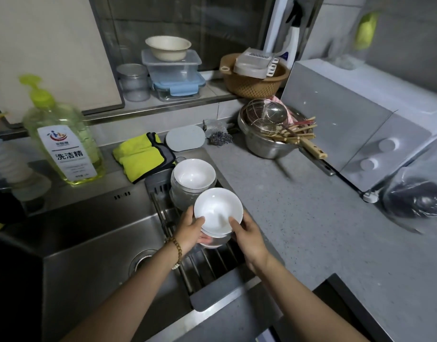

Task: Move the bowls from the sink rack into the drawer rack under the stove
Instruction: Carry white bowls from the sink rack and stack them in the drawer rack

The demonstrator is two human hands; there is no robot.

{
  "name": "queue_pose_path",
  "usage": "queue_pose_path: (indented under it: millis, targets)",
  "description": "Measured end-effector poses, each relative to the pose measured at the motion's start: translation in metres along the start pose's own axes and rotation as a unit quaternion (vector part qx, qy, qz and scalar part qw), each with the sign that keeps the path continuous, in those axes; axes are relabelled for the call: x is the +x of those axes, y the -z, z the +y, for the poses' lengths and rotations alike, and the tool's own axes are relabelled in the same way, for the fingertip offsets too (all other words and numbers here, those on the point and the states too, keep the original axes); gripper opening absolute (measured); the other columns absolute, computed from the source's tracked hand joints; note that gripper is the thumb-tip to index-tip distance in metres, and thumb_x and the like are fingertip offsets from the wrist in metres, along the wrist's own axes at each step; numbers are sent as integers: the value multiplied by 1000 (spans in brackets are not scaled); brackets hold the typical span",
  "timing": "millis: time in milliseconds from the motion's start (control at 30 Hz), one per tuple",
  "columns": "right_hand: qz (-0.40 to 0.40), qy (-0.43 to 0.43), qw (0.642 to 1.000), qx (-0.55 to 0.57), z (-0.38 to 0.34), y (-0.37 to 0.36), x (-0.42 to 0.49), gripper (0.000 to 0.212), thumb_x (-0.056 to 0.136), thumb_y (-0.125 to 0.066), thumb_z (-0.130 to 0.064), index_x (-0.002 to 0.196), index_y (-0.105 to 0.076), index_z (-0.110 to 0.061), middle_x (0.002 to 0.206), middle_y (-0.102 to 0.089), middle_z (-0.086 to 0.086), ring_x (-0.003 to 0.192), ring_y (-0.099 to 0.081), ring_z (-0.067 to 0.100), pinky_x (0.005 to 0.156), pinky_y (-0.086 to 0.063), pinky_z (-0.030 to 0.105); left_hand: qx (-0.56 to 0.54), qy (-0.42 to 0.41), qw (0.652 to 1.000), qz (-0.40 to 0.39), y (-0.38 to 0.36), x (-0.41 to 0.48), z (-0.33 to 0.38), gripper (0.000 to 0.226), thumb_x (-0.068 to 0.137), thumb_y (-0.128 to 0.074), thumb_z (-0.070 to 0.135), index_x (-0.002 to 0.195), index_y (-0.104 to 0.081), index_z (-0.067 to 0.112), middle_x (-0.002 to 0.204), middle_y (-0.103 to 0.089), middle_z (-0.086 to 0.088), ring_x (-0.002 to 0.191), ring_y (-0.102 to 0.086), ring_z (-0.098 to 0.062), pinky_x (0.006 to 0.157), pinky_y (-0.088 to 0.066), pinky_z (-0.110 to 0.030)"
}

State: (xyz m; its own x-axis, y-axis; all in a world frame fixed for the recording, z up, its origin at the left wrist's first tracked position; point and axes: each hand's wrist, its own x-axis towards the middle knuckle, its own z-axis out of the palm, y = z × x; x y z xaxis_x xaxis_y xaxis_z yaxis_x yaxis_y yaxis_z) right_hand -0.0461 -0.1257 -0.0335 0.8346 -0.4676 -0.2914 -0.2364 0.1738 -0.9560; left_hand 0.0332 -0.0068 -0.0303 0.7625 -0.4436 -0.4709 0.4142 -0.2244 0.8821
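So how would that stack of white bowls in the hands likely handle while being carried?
The bowl stack looks glazed and ceramic, so probably heavy for its size and breakable if dropped. The glossy surfaces may be slippery, which fits both hands, left and right, gripping it. The loosely nested bowls could shift if tilted.

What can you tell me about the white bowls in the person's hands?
The stack of white bowls looks like smooth, shiny china, round and empty. At least two sit nested, tilted toward the camera. The left hand and the right hand grip it from both sides, just above the sink rack.
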Motion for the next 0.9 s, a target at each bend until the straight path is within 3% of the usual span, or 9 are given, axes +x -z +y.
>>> queue_pose_path:
  millis: [67, 133, 300, 433, 500, 600, 700, 767, 900]
  targets:
    - [10, 13, 1000, 19, -16, 3, -2, 31, 92, -51, -9, 120, -55, -22, 124, -63, 7, 117, -58, 25, 98, -49, 40, 0, -31, 999, -8, -4, -6, 14, 46, 97, -38, 8, 140, -27, 18, 136, -42, -21, 71, -61, -25, 47, -56, -19]
    - [18, 16, 999, 35, -35, 10, -7, 32, 93, -49, -9, 124, -52, -18, 125, -61, 10, 116, -58, 27, 88, -54, 29, 8, -73, 997, -17, -10, -13, 28, 49, 95, -45, 10, 140, -29, 21, 137, -38, -18, 68, -62, -20, 48, -55, -19]
    - [53, 18, 996, 64, -81, 52, -38, 34, 96, -43, -12, 129, -46, -18, 119, -58, 2, 99, -60, 12, 70, -55, 20, 80, -160, 979, -98, -43, -38, 66, 81, 76, -74, 17, 141, -27, 27, 138, -23, 2, 94, -63, -20, 63, -58, -18]
    - [119, 12, 990, 75, -109, 103, -79, 37, 96, -44, -14, 133, -45, -14, 128, -56, 7, 96, -59, 13, 73, -53, 22, 198, -207, 944, -161, -93, -65, 94, 104, 62, -84, 19, 142, -20, 31, 130, -22, 3, 82, -60, -7, 65, -53, -10]
    - [155, 17, 985, 74, -120, 133, -108, 37, 96, -44, -13, 133, -45, -14, 127, -57, 8, 94, -59, 12, 70, -54, 19, 235, -245, 925, -172, -129, -83, 104, 103, 60, -85, 24, 141, -22, 32, 124, -24, 5, 80, -58, -6, 64, -51, -8]
    - [222, 27, 972, 76, -134, 183, -160, 37, 96, -44, -12, 132, -46, -15, 122, -57, 7, 91, -60, 13, 68, -53, 20, 263, -305, 893, -200, -189, -114, 109, 96, 61, -85, 26, 139, -28, 28, 119, -27, 7, 99, -49, -9, 77, -45, -8]
    - [299, 31, 951, 73, -139, 238, -222, 38, 95, -45, -13, 133, -46, -15, 125, -56, 6, 102, -58, 21, 66, -53, 21, 303, -379, 843, -233, -253, -153, 105, 97, 60, -84, 37, 138, -27, 30, 115, -30, 7, 91, -48, -6, 69, -43, -2]
    - [341, 35, 937, 66, -138, 275, -270, 39, 94, -45, -14, 133, -46, -17, 130, -55, 6, 111, -57, 23, 65, -54, 21, 329, -425, 806, -247, -297, -185, 98, 100, 59, -82, 46, 139, -25, 30, 116, -31, 7, 88, -48, -6, 76, -46, -9]
    - [406, 34, 910, 76, -129, 343, -377, 40, 93, -47, -11, 133, -47, -15, 129, -56, 9, 113, -57, 24, 65, -56, 22, 315, -458, 774, -303, -386, -261, 66, 97, 57, -82, 46, 136, -30, 27, 115, -33, 6, 111, -39, -11, 102, -42, -30]
